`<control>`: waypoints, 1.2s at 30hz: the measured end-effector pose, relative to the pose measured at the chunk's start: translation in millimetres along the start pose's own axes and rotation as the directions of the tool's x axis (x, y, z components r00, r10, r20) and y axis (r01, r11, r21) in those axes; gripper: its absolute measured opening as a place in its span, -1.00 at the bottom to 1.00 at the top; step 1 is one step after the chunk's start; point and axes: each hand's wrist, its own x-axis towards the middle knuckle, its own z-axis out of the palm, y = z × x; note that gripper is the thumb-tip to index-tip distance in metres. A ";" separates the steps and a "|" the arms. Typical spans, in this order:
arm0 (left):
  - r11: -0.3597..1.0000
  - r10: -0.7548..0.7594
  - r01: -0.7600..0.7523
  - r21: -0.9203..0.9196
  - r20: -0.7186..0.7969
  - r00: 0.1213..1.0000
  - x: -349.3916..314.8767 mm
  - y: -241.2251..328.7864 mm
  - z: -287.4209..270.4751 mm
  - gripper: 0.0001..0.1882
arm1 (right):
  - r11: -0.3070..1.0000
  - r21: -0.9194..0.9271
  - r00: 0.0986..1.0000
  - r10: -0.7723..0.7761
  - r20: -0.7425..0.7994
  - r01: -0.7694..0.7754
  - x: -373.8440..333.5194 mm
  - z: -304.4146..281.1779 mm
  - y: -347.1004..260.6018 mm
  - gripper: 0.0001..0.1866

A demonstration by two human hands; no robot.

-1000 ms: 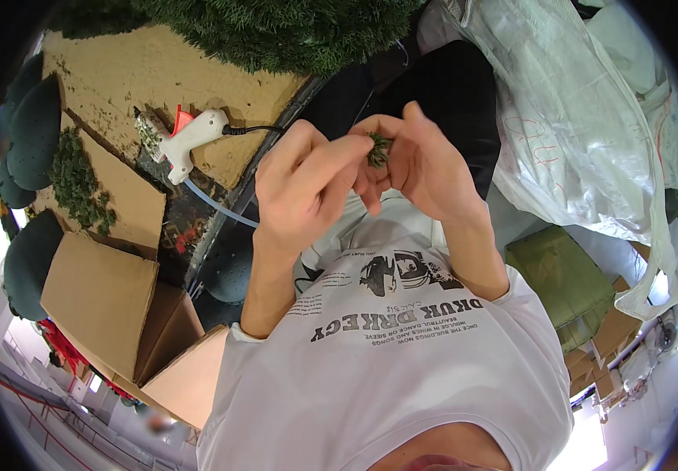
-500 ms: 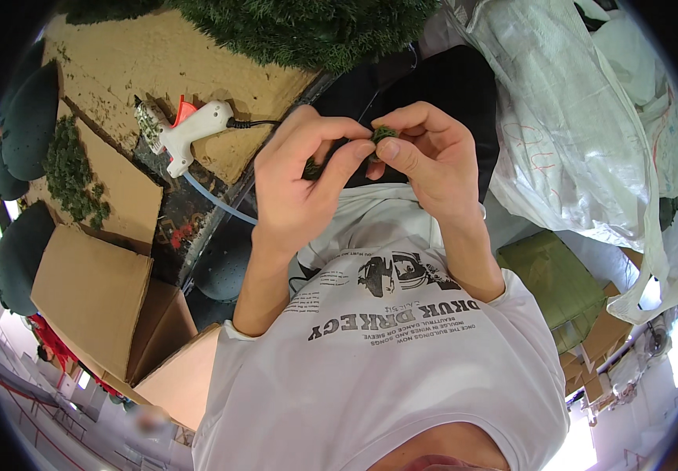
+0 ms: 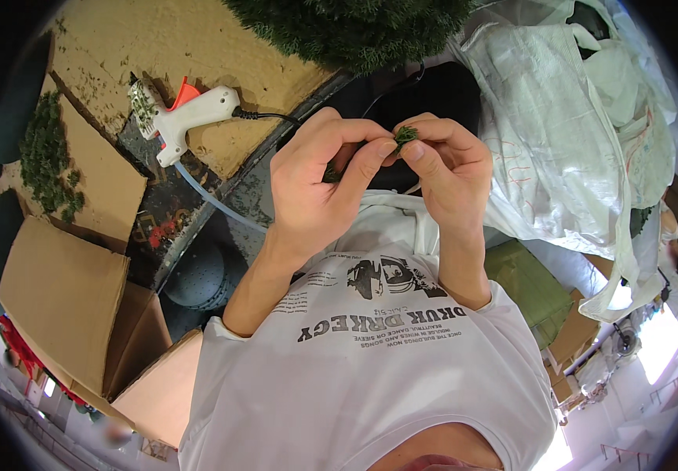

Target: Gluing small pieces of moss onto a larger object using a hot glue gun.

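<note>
A small green sprig (image 3: pixel 407 135) sits pinched between the fingertips of the left hand (image 3: pixel 323 169) and right hand (image 3: pixel 453 169). Its tufted tips point away from the torso; fingertips hide its base, leaving its long axis unclear. A second green tuft (image 3: pixel 331 172) shows partly inside the left fingers. Leftward lies the table (image 3: pixel 197 159) edge; beyond, cut-off foliage (image 3: pixel 362 35).

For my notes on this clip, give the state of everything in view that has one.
Left hand, closed on the green sprig, more greenery in its palm
Right hand, closed on the same sprig
Green sprig, held in midair
Glue gun, lying on its side, black cord attached; on or off unclear
Cardboard box, open
Loose sprigs, lying on cardboard
White sack, rumpled
</note>
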 end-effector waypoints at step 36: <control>0.985 0.064 0.008 0.173 -0.410 0.910 41.1 -39.4 21.8 -0.75 | 0.407 -0.892 0.937 -0.347 0.046 0.195 75.6 23.8 -14.8 -0.86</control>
